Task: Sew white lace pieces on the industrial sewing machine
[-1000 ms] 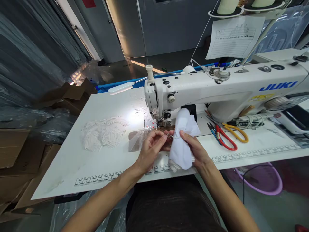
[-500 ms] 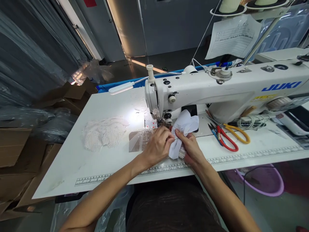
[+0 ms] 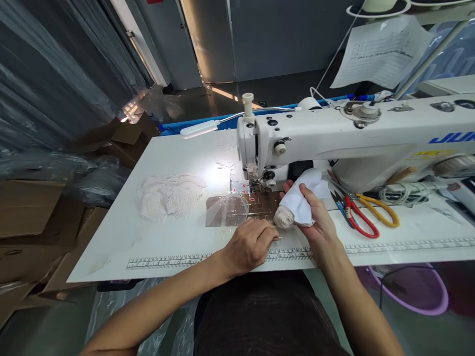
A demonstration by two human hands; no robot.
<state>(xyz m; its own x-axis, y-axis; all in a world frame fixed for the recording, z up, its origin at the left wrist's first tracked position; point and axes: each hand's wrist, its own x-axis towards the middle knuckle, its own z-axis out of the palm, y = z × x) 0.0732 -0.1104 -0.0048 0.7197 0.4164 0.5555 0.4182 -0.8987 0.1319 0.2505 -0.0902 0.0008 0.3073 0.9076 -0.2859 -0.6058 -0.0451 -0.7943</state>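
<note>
My right hand (image 3: 315,217) is wrapped round a rolled white cloth bundle (image 3: 302,200), whose beige lace end (image 3: 284,217) points toward me. It is held just right of the sewing machine's needle area (image 3: 260,184). My left hand (image 3: 250,244) rests on the white table (image 3: 174,247) near the front edge, fingers pinched on something small I cannot make out. A clear plastic sheet (image 3: 226,210) lies over the needle plate between my hands and the machine.
The white sewing machine (image 3: 352,136) spans the table's right. Red and yellow scissors (image 3: 365,212) lie right of my right hand. A pile of white lace (image 3: 166,195) sits left. Cardboard boxes (image 3: 33,212) stand at the left, a purple basin (image 3: 411,291) below right.
The cloth, held up loosely by both hands, is now a rolled bundle in my right hand alone. My left hand has dropped to the table's front edge. The view has shifted left.
</note>
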